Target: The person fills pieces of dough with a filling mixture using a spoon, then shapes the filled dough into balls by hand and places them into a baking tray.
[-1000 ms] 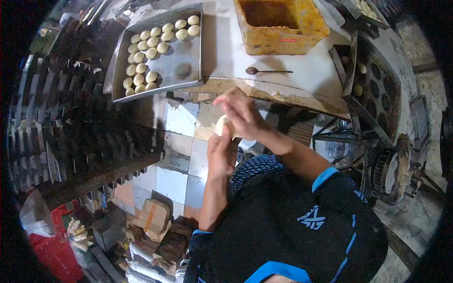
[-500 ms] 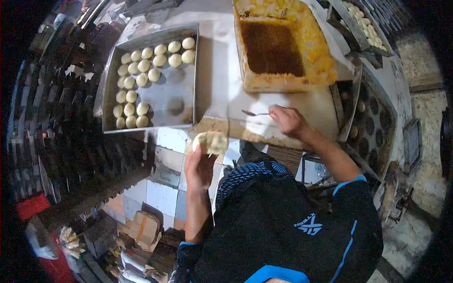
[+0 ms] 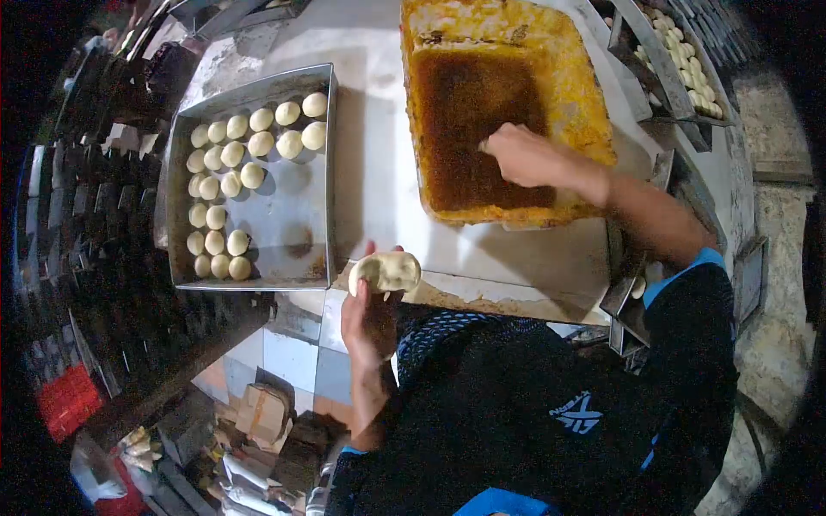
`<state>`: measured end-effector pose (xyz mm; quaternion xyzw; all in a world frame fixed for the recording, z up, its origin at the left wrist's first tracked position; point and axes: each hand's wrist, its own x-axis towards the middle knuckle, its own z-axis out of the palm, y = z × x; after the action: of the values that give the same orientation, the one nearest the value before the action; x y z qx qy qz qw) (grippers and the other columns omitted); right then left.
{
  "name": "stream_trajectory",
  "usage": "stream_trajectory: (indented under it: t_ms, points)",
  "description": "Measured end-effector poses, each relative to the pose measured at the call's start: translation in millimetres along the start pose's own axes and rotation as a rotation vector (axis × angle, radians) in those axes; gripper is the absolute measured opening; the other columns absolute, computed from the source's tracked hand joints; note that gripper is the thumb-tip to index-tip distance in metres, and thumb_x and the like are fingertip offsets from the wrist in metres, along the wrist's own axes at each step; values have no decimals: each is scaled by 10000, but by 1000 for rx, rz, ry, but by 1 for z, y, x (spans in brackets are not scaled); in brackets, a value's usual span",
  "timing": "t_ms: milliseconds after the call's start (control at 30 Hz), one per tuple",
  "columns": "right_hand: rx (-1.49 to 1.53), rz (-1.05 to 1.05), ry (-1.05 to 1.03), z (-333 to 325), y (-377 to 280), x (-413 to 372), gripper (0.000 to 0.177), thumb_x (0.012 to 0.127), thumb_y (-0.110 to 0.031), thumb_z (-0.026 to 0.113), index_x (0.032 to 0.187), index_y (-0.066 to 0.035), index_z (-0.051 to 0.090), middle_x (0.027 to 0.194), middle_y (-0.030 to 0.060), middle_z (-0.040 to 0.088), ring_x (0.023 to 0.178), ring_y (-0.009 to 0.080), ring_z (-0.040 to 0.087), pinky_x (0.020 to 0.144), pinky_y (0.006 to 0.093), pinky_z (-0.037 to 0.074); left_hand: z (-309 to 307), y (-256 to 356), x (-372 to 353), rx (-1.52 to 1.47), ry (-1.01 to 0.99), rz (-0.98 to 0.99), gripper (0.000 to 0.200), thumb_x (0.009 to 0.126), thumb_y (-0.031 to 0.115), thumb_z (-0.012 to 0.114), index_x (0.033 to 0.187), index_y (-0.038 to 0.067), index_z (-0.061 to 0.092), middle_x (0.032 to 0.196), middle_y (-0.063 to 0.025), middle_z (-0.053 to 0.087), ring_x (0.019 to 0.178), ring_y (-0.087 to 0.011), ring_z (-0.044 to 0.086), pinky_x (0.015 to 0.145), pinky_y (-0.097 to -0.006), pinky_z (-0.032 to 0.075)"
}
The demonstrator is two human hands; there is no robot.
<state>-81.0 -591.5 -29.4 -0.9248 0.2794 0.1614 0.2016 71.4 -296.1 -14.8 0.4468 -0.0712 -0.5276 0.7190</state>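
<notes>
A flattened oval of pale dough [image 3: 391,272] rests on the fingers of my left hand [image 3: 370,316], with the thumb over its near edge, in front of the table. My right hand [image 3: 533,159] is closed over the large yellow-stained container [image 3: 585,112], which holds dark brown filling [image 3: 469,112]. The spoon's handle end was visible earlier; now its bowl is hidden at the filling. At the left, a metal tray [image 3: 330,189] bears several round dough balls [image 3: 252,175] in rows.
The pale table [image 3: 370,112] runs behind and between tray and container. More dough pieces lie in a tray [image 3: 680,73] at the upper right. Dark stacked racks [image 3: 103,249] stand left. Cardboard [image 3: 261,413] lies on the floor below.
My right hand has moved forward from the table's front edge to over the filling. My left hand still holds the dough, now slightly lower and to the right. The camera view has shifted.
</notes>
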Motion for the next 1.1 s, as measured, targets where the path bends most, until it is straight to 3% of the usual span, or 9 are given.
stream_trajectory:
  t_ms: [167,300,433,567,667,700,800,1033,1100]
  points:
    - [18,-245,-374,-12,-11,-16,246,751,-57,564,951,28,678,790,262,634,782,420,635,712,476,511,0,3,5,23,79,49,758,917,401,515,1478,13,186,1312,-274,470,1246,-330,461,1049,-441,370]
    - [324,-174,-270,-11,5,-17,160,790,-103,550,841,-17,675,801,210,648,774,415,620,699,465,492,1,-3,9,-109,-29,79,706,926,344,514,1439,-56,240,1328,-271,463,1248,-321,466,1059,-436,372]
    - [53,-191,-94,2,14,-8,142,748,-75,556,804,12,654,780,269,618,779,398,627,706,494,470,17,2,6,51,9,44,598,948,281,495,1383,-94,329,1376,-287,410,1280,-354,438,1058,-474,374]
    - [95,-352,-248,4,4,-9,196,763,-90,558,878,0,689,729,253,626,722,410,630,599,456,482,20,4,4,67,19,76,556,949,248,504,1363,-96,366,1380,-260,425,1268,-359,451,1061,-474,374]
    - [305,-379,-184,-3,19,-12,206,804,-114,554,894,-1,701,582,168,611,529,311,607,463,372,431,18,6,1,55,-7,107,510,953,212,498,1345,-97,394,1384,-239,432,1266,-351,455,1054,-466,385]
    - [646,182,-544,-40,2,-27,219,846,-154,553,894,2,699,521,60,545,440,141,509,418,283,363,22,6,0,72,0,116,503,954,207,495,1343,-97,397,1382,-236,437,1264,-344,459,1050,-461,391]
    - [993,64,-578,-67,6,-61,225,867,-163,562,930,13,687,522,-14,472,440,36,412,415,218,295,31,2,-1,32,7,78,508,960,221,483,1353,-87,386,1379,-226,444,1260,-311,471,1022,-415,428]
    - [503,-449,454,7,-72,-135,287,824,-42,533,1084,-9,649,714,117,587,578,243,579,533,336,480,60,13,-5,-193,-114,-258,517,998,300,408,1375,-50,356,1354,-205,470,1219,-268,514,932,-291,515]
    - [282,-402,470,35,-85,-142,408,802,16,510,1196,-29,604,830,145,608,659,298,609,588,363,513,60,10,-5,-340,-141,-301,491,999,281,425,1363,-46,388,1297,-189,524,1146,-249,569,984,-321,489]
